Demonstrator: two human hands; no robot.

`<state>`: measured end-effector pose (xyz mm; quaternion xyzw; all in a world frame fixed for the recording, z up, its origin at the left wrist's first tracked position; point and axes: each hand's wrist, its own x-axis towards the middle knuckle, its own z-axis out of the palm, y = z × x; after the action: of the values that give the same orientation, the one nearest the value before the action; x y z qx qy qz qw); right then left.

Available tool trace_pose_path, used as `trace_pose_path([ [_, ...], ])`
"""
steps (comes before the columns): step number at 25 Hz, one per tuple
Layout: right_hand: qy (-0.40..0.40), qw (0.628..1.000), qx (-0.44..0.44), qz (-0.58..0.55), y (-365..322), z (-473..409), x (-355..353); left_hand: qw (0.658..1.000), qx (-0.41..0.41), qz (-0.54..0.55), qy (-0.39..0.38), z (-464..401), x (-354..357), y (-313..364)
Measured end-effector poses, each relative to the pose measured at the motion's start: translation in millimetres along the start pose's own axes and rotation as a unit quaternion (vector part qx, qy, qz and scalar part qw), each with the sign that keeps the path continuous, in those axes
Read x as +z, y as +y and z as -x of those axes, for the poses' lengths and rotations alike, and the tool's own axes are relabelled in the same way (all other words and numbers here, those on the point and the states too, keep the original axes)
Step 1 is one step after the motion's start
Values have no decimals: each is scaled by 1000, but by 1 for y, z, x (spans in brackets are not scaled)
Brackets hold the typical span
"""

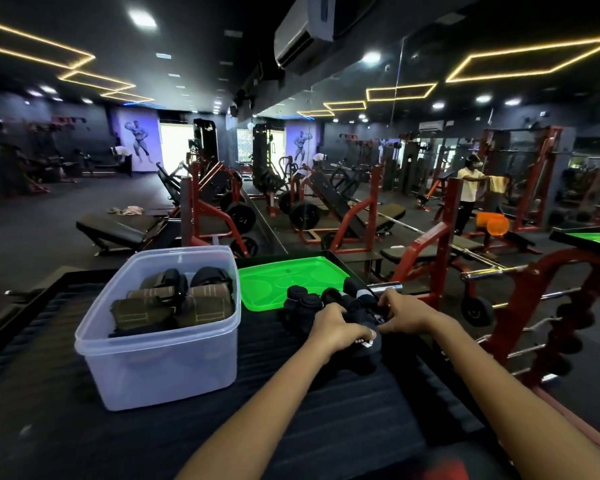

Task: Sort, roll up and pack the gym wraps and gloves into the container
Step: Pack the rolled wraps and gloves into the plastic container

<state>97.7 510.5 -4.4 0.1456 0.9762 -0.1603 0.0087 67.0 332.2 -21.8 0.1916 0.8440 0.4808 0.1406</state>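
**Rolling a glove beside the tub**

Gripping the black glove (pixel 364 344) with both hands, left (pixel 336 329) and right (pixel 400 311), fingers curled round it, we risk a loose roll springing open, or nudging the rolled wraps (pixel 303 301) off the desk (pixel 291 427). Black-on-black hides the glove's edges. The tub (pixel 160 362) sits left, part-filled.
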Motion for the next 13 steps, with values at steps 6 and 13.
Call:
trace_pose_path([
  [6,-48,977,-46,-200,-31,23,-39,992,95,-78,13,45,-111,34],
  [13,-27,919,-272,-286,-178,39,-70,969,109,-214,57,91,-275,31],
])
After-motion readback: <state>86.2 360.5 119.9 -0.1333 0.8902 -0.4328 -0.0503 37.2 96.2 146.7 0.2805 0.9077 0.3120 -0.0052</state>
